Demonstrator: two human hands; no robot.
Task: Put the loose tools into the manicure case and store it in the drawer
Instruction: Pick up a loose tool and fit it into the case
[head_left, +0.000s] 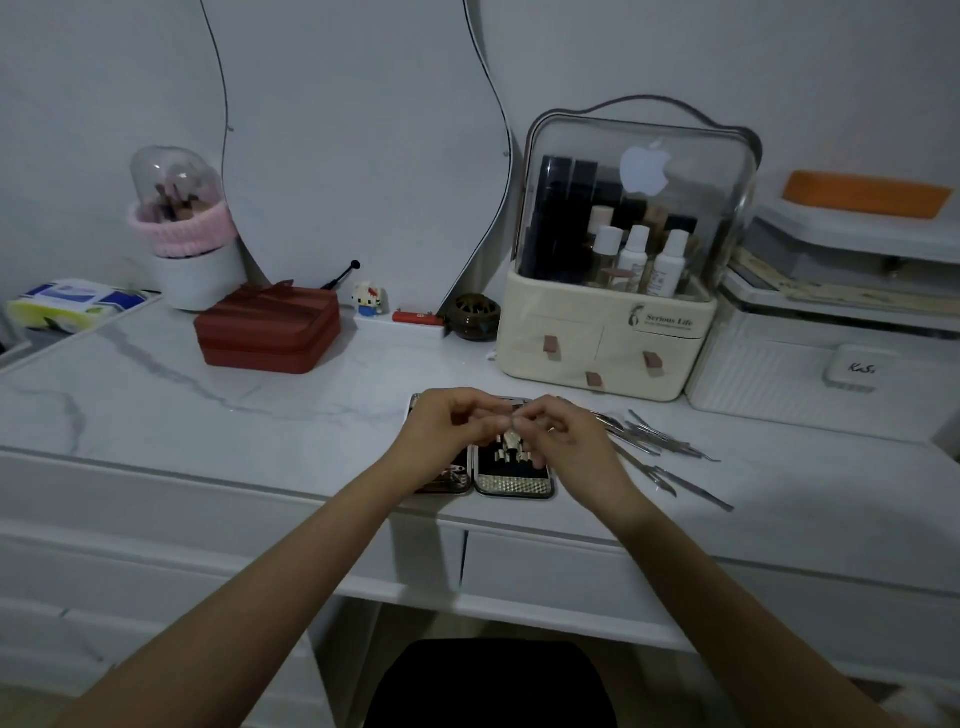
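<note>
**Case open, most tools still loose on the desk**

The task looks to be in its early stage. The manicure case (511, 467) lies open flat near the front edge of the marble-patterned desk (208, 415), and a fan of loose tools (654, 447) still lies on the desktop at about three o'clock from it, just beside its right half. Some pieces already sit in the case's straps, though how many is too small to tell. Closing the case and putting it into the drawer (623, 577), which is shut at about five o'clock below the case, are both left to do.

Both hands hover over the case's far half. The left hand (449, 431) and the right hand (561, 436) have their fingers curled in with fingertips meeting at something small and pale between them; it is likely one tool being turned or fitted, but what it is cannot be made out.

The case is a slim two-leaf folder with a metal-coloured rim, a dark lining, and a textured, glittery panel on the near end of its right leaf.
</note>
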